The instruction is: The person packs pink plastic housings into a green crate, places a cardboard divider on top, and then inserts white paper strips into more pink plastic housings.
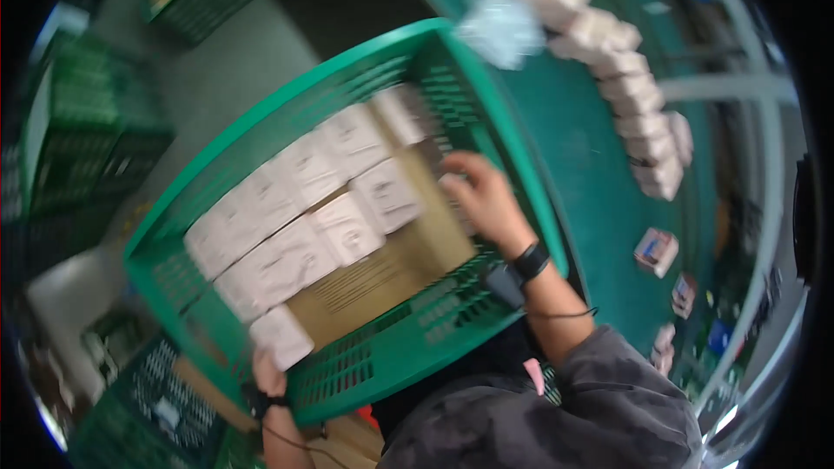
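Head view: the left hand (268, 375) grips the near rim of the tilted green crate (408, 356), steadying it, while the right hand (483, 198) reaches inside with fingers spread, resting on a white box (387, 195) among the rows lining the cardboard bottom

Head view, motion-blurred. Right hand (483, 197), centre right of the frame: palm down, fingers pointing toward the upper left, loosely curled; whether they grasp anything cannot be told. A dark band circles the right wrist, and the bare forearm runs down to a grey sleeve at the lower right. Left hand (268, 373), lower left: fingers upward, only partly visible, a dark band at the wrist.
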`<state>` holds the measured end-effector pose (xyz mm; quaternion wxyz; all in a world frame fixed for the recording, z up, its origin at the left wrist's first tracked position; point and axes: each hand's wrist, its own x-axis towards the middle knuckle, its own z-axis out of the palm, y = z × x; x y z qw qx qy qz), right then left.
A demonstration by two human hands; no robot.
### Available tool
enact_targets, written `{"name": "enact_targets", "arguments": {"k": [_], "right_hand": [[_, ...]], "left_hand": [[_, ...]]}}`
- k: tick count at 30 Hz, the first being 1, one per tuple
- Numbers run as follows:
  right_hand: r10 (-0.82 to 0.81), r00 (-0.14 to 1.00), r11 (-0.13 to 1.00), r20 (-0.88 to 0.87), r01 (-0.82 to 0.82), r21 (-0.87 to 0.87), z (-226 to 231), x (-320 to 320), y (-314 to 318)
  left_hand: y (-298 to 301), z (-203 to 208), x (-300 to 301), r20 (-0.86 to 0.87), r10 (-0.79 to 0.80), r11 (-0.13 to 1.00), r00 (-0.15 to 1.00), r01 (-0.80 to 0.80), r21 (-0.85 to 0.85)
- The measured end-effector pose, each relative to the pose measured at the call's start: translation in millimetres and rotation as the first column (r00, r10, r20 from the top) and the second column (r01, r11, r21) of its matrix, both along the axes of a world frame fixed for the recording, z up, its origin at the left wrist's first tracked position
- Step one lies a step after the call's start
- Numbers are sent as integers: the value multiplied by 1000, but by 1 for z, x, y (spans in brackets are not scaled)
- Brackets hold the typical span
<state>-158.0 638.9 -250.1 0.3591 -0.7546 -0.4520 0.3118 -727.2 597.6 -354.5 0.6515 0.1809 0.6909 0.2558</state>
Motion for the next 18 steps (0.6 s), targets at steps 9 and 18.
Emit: {"name": "enact_targets", "arguments": {"k": [9,18], "right_hand": [[-564,470,623,679,782,-24,81,156,-285],[-949,175,147,261,982,-122,13,279,-475]], "left_hand": [[62,-29,57,-264,-408,912,874,398,-94],[17,130,300,-757,-400,569,516,788,236]]}}
